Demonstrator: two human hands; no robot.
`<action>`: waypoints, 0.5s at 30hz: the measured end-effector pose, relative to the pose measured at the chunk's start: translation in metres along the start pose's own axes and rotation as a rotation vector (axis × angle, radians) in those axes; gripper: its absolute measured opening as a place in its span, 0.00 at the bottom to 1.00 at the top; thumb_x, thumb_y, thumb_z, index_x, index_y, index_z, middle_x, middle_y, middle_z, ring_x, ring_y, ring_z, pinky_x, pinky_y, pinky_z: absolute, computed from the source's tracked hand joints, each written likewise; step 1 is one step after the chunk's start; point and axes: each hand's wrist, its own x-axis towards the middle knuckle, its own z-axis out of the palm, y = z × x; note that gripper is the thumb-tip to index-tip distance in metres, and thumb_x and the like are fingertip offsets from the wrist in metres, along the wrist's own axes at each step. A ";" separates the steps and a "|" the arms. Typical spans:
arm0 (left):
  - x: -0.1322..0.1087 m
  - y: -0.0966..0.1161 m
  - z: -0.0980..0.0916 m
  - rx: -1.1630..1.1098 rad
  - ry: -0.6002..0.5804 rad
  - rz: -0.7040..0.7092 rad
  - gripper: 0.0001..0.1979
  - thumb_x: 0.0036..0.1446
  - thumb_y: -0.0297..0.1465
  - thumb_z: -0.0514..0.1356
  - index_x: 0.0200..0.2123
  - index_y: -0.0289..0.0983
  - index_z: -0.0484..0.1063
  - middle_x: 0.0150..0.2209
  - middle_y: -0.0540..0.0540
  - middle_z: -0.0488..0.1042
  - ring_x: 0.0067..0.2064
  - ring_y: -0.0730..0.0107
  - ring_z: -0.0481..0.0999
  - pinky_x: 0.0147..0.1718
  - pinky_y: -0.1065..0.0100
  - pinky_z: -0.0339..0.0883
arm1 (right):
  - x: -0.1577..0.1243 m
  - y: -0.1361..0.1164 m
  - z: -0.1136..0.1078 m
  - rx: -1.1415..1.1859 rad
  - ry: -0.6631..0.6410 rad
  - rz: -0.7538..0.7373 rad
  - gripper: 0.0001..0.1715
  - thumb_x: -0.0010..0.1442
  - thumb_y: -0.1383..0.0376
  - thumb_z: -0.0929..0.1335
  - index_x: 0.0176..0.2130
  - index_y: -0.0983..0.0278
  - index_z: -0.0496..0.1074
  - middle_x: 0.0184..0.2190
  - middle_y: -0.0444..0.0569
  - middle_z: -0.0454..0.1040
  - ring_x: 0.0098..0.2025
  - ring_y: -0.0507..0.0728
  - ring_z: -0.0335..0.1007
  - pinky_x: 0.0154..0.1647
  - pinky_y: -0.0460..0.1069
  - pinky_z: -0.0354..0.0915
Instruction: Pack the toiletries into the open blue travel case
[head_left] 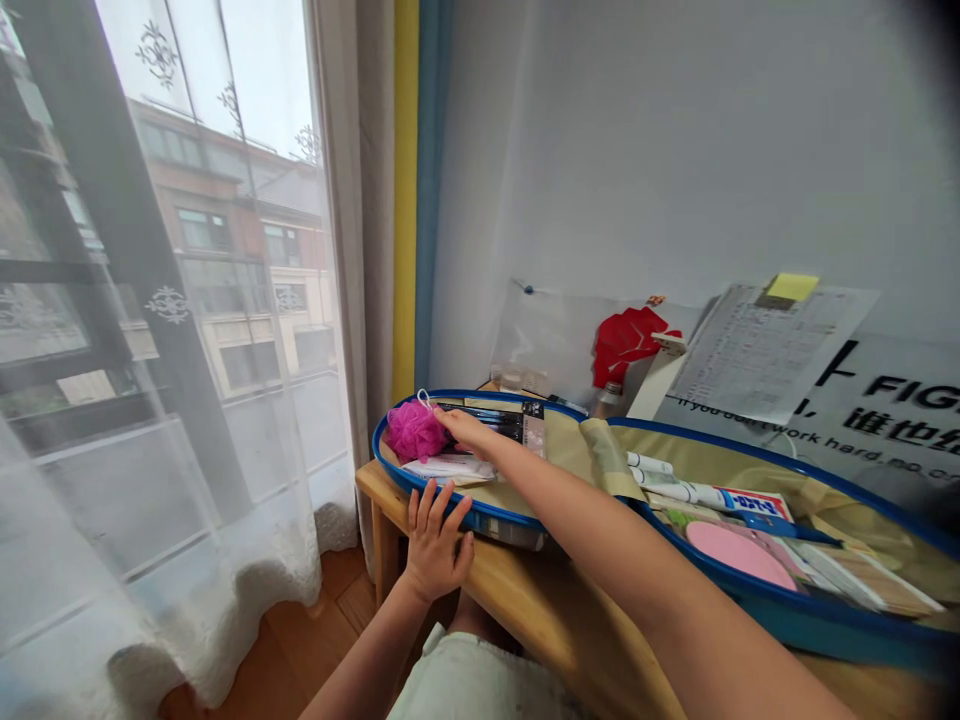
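A blue-rimmed case with beige lining lies unfolded, its left half [559, 470] joined to the right half [765, 615] by a beige strip. At the far left end sits a magenta bath puff [415, 432] with a white cord loop. My right hand [471, 436] reaches across and closes on the puff's right side; some fingers are hidden. My left hand [439, 550] has its fingers spread over the near blue rim. Beside the puff are a dark flat pack [501, 424] and a white packet [454, 468].
The right half holds white tubes [679, 487], a toothpaste box [754, 503], a pink oval item [739, 553] and flat packets. Under the case is a wooden table [517, 610]. Sheer curtains [247, 480] hang left; a clipboard with papers [765, 350] stands against the wall.
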 end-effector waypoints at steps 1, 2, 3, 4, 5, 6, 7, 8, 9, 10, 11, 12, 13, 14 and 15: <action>-0.001 0.000 0.000 0.000 -0.005 -0.002 0.29 0.56 0.28 0.52 0.62 0.40 0.54 0.61 0.38 0.58 0.67 0.50 0.47 0.61 0.44 0.43 | -0.004 0.000 -0.011 0.033 0.008 0.044 0.21 0.63 0.53 0.62 0.48 0.65 0.69 0.45 0.50 0.71 0.44 0.54 0.70 0.44 0.54 0.68; -0.001 -0.001 0.000 0.002 -0.012 -0.005 0.30 0.56 0.28 0.53 0.62 0.40 0.53 0.62 0.38 0.58 0.67 0.50 0.47 0.61 0.44 0.44 | -0.008 0.002 -0.025 0.075 0.027 0.083 0.21 0.63 0.53 0.62 0.48 0.65 0.68 0.46 0.50 0.71 0.45 0.54 0.69 0.44 0.54 0.68; -0.002 -0.001 0.001 0.003 -0.017 -0.007 0.30 0.56 0.28 0.53 0.62 0.41 0.53 0.62 0.38 0.58 0.67 0.50 0.47 0.61 0.43 0.44 | -0.013 0.005 -0.042 0.104 0.051 0.113 0.22 0.63 0.53 0.61 0.49 0.65 0.68 0.47 0.51 0.71 0.45 0.54 0.69 0.45 0.54 0.68; -0.002 -0.001 0.001 0.003 -0.021 -0.008 0.31 0.56 0.28 0.53 0.63 0.41 0.53 0.62 0.38 0.58 0.67 0.49 0.47 0.61 0.43 0.43 | -0.019 0.010 -0.060 0.129 0.083 0.138 0.23 0.63 0.53 0.62 0.49 0.65 0.68 0.48 0.51 0.71 0.45 0.54 0.70 0.45 0.55 0.68; -0.003 -0.002 0.001 0.004 -0.024 -0.010 0.31 0.55 0.28 0.53 0.63 0.41 0.53 0.62 0.38 0.58 0.67 0.49 0.47 0.62 0.43 0.43 | -0.027 0.016 -0.081 0.149 0.119 0.160 0.23 0.62 0.53 0.62 0.50 0.65 0.67 0.48 0.52 0.71 0.45 0.54 0.70 0.45 0.55 0.68; -0.003 -0.002 0.001 0.004 -0.023 -0.012 0.31 0.55 0.27 0.54 0.63 0.41 0.53 0.62 0.38 0.58 0.67 0.49 0.47 0.62 0.43 0.43 | -0.035 0.023 -0.103 0.164 0.164 0.181 0.23 0.62 0.53 0.63 0.50 0.66 0.67 0.48 0.52 0.71 0.44 0.54 0.71 0.45 0.55 0.68; -0.003 -0.002 0.001 0.004 -0.022 -0.013 0.31 0.55 0.28 0.54 0.63 0.41 0.53 0.63 0.38 0.57 0.67 0.49 0.47 0.62 0.43 0.42 | -0.045 0.032 -0.125 0.173 0.215 0.201 0.23 0.62 0.53 0.62 0.50 0.65 0.67 0.48 0.52 0.72 0.44 0.54 0.71 0.45 0.54 0.68; -0.003 -0.003 0.001 0.001 -0.018 -0.014 0.31 0.55 0.28 0.54 0.63 0.41 0.53 0.63 0.39 0.57 0.67 0.49 0.47 0.62 0.44 0.42 | -0.056 0.041 -0.147 0.176 0.274 0.224 0.22 0.63 0.53 0.62 0.50 0.65 0.68 0.47 0.53 0.73 0.43 0.53 0.72 0.44 0.52 0.68; -0.003 -0.003 0.001 -0.003 -0.015 -0.014 0.31 0.55 0.28 0.54 0.63 0.41 0.53 0.63 0.39 0.56 0.67 0.50 0.47 0.62 0.44 0.42 | -0.068 0.052 -0.168 0.173 0.337 0.250 0.21 0.63 0.54 0.61 0.49 0.63 0.69 0.47 0.53 0.73 0.42 0.53 0.73 0.43 0.50 0.68; -0.003 -0.003 0.001 -0.008 -0.012 -0.013 0.32 0.55 0.28 0.54 0.63 0.41 0.53 0.64 0.39 0.56 0.67 0.50 0.47 0.62 0.44 0.42 | -0.080 0.062 -0.189 0.163 0.405 0.278 0.20 0.63 0.54 0.61 0.48 0.62 0.69 0.47 0.53 0.74 0.41 0.53 0.74 0.42 0.49 0.68; -0.003 -0.003 0.001 -0.013 -0.009 -0.010 0.32 0.55 0.28 0.54 0.63 0.42 0.53 0.64 0.40 0.55 0.67 0.50 0.47 0.62 0.44 0.42 | -0.094 0.072 -0.207 0.146 0.471 0.307 0.20 0.63 0.54 0.60 0.49 0.62 0.69 0.46 0.53 0.74 0.40 0.52 0.74 0.40 0.49 0.68; -0.003 -0.003 0.000 -0.016 -0.007 -0.006 0.32 0.55 0.28 0.54 0.64 0.42 0.52 0.64 0.40 0.55 0.67 0.50 0.47 0.62 0.44 0.42 | -0.107 0.082 -0.224 0.121 0.528 0.339 0.21 0.63 0.54 0.60 0.50 0.63 0.68 0.46 0.53 0.74 0.39 0.52 0.74 0.40 0.49 0.68; -0.003 -0.003 0.000 -0.018 -0.006 -0.003 0.32 0.55 0.27 0.54 0.64 0.42 0.52 0.65 0.40 0.54 0.67 0.50 0.46 0.63 0.45 0.42 | -0.121 0.092 -0.239 0.087 0.582 0.371 0.22 0.64 0.54 0.59 0.51 0.64 0.67 0.45 0.53 0.74 0.39 0.52 0.74 0.40 0.49 0.69; -0.002 -0.003 0.000 -0.017 -0.005 0.001 0.33 0.56 0.27 0.54 0.64 0.42 0.51 0.65 0.40 0.54 0.67 0.50 0.46 0.63 0.45 0.41 | -0.135 0.102 -0.252 0.045 0.627 0.410 0.23 0.65 0.54 0.59 0.52 0.65 0.66 0.45 0.53 0.73 0.39 0.52 0.73 0.40 0.50 0.69; -0.002 -0.003 0.000 -0.016 -0.005 0.004 0.33 0.56 0.27 0.54 0.64 0.42 0.50 0.65 0.40 0.53 0.67 0.51 0.46 0.63 0.45 0.41 | -0.148 0.111 -0.263 -0.005 0.658 0.450 0.24 0.65 0.54 0.59 0.53 0.66 0.65 0.45 0.52 0.72 0.40 0.52 0.72 0.40 0.51 0.69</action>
